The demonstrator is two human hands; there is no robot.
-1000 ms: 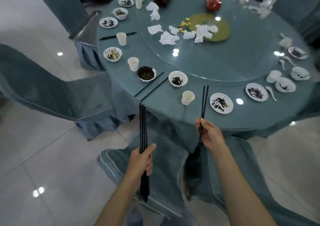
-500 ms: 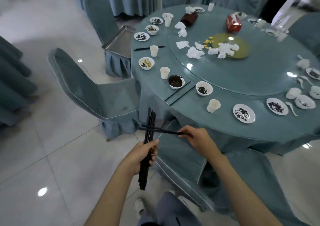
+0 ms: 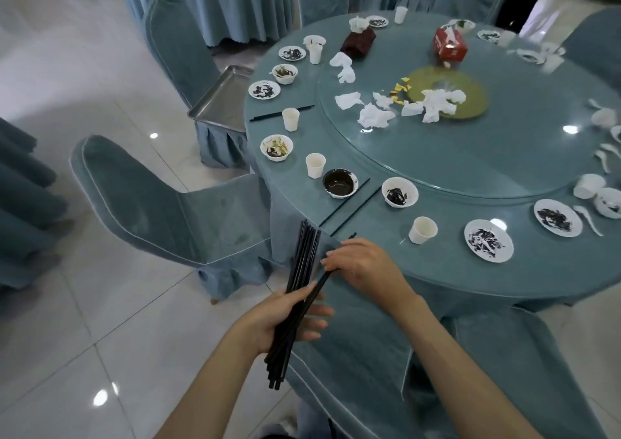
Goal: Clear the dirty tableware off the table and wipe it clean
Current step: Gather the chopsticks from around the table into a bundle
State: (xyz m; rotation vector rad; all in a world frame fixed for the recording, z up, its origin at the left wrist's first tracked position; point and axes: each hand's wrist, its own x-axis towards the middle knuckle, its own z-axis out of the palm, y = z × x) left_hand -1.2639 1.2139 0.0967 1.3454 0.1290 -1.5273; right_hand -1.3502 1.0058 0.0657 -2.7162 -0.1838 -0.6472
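Several slim black chopsticks [image 3: 304, 253] fan from the left hand [image 3: 282, 321], fingers curled round them; right hand [image 3: 364, 264] fingers pinch another.

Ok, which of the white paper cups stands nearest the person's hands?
The paper cup just right of the right hand, between a dirty bowl and a smeared plate; the other cups stand farther along the rim.
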